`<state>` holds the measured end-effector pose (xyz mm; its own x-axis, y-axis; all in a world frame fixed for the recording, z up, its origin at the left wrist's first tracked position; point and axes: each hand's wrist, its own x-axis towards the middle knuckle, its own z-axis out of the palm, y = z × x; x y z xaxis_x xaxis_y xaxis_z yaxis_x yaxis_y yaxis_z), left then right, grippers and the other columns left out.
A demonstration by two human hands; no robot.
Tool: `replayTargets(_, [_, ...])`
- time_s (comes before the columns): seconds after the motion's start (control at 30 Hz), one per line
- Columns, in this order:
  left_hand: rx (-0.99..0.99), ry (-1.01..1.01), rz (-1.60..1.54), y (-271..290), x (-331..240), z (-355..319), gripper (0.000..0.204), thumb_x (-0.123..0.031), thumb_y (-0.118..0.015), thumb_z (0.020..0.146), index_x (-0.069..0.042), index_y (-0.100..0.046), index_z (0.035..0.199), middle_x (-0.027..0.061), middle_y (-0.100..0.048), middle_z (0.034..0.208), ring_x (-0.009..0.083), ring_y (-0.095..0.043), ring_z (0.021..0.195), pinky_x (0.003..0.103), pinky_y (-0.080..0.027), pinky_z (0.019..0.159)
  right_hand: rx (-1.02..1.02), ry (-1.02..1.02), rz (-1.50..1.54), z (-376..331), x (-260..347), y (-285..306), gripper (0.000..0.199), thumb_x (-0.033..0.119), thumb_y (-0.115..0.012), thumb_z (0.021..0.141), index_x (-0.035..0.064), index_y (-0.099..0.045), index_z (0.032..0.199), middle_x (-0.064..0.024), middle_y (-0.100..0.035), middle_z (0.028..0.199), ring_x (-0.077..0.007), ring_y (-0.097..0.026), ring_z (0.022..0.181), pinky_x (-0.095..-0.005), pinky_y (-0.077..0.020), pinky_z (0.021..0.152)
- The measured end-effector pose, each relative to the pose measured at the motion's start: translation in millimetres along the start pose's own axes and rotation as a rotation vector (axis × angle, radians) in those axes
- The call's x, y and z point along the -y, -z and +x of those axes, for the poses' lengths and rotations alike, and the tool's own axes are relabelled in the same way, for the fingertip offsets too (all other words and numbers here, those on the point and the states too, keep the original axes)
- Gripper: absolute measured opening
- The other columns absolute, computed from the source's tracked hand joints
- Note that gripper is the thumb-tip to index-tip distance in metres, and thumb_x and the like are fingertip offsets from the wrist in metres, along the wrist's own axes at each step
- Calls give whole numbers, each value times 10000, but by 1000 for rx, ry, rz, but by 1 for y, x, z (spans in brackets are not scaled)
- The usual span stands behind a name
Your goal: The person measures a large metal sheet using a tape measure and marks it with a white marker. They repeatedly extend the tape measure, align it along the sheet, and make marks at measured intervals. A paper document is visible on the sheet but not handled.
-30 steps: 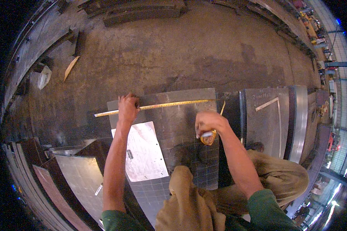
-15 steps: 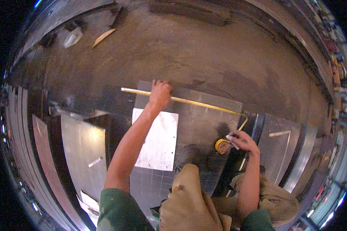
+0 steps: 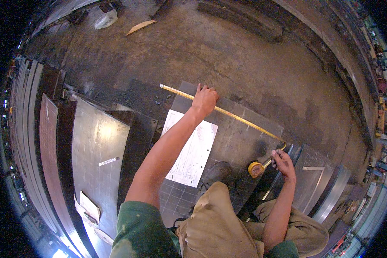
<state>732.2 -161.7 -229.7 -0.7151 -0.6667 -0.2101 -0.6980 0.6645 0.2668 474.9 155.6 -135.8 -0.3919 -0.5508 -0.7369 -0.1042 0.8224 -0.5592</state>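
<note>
A yellow tape measure blade stretches slantwise across a dark metal plate. Its free end sticks out past the plate's left edge. My left hand lies over the blade, fingers bent around it near the plate's far edge. At the plate's right corner the blade folds back toward its round yellow case. Beside that case, my right hand pinches the returning stretch of blade; its fingertips are partly hidden. A white paper sheet with drawn lines lies on the plate beneath my left forearm.
On the left stand metal sheets with a white marker and folded papers on them. A metal square rests on a panel at right. A wood scrap and a plastic bag lie on the far floor.
The view has shifted, moving the scene. My right hand has gone from beside the case to the blade near its fold. My left hand stays on the tape.
</note>
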Motion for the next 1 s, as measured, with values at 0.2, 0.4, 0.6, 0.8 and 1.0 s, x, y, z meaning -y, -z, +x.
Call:
replayTargets(0.2, [19, -35, -58, 6, 1, -4, 203, -71, -590, 845, -151, -762, 917, 93, -670, 1077, 328, -573, 1152, 583, -318, 1127, -114, 40, -44, 4, -14, 2, 338, 408, -592, 981, 96, -607, 853, 48, -524, 666, -62, -482, 554, -235, -363, 491])
replayTargets(0.4, [-61, -29, -19, -2, 7, -9, 189, -69, -596, 825, -140, -765, 870, 93, -667, 1074, 325, -572, 1149, 568, -333, 1121, -461, 49, 114, 13, -41, 5, 367, 444, -608, 968, 104, -632, 832, 66, -490, 656, -56, -437, 555, -231, -326, 500])
replayTargets(0.6, [-36, -20, -77, 1, 0, -2, 185, -74, -599, 823, -140, -768, 861, 93, -669, 1076, 328, -575, 1147, 562, -338, 1118, -725, 131, 76, 31, -82, 21, 286, 363, -651, 953, 84, -635, 889, 46, -521, 721, -77, -435, 642, -257, -348, 600])
replayTargets(0.8, [-79, -39, -55, -2, 6, -6, 180, -96, -597, 834, -147, -765, 875, 101, -673, 1060, 332, -581, 1136, 569, -338, 1115, -772, 315, 35, 41, -112, 12, 235, 282, -672, 927, 68, -658, 1023, 12, -585, 836, -91, -486, 704, -266, -372, 609])
replayTargets(1.0, [-65, -60, -42, 6, -3, 0, 184, -111, -583, 840, -128, -759, 889, 119, -687, 1038, 332, -594, 1126, 581, -352, 1098, -729, 121, 332, 43, -133, 14, 277, 287, -708, 896, 89, -647, 1080, 7, -614, 863, -104, -541, 743, -263, -422, 619])
